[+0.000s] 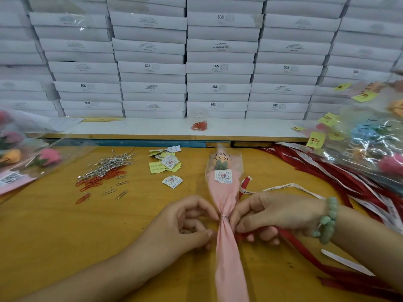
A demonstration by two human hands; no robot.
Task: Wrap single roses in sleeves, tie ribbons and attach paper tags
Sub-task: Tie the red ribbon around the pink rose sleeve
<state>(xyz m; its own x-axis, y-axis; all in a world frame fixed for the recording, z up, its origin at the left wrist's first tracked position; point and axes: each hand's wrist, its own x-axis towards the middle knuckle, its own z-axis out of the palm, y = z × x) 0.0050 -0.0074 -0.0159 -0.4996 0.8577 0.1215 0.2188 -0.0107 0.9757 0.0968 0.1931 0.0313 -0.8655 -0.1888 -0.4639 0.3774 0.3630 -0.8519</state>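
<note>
Head view. The sleeved rose lay flat on the yellow surface at centre, between the two hands. Its lower end was cut off by the bottom edge of the frame. The bloom was hard to make out behind the clear film: only a dark green patch and faint gold lettering showed above a round printed tag stuck on the pink paper. A small silver band cinched the narrow neck; whether it was wire or a clip could not be told.

The long axis of the sleeved rose ran from the person outward, with the wide bloom end pointing away toward the stacked white boxes and the tapered stem end pointing back at the person.

The left hand had its fingers curled, thumb and forefinger pinching the neck from the left. The right hand, with a green bead bracelet on its wrist, was closed round a red ribbon, its fingertips touching the neck from the right. Whether the ribbon passed round the neck was hidden by the fingers.

Paper clips and loose paper tags lay farther back on the left. A bundle of ribbons and blurred finished roses lay at the right, partly out of frame.
</note>
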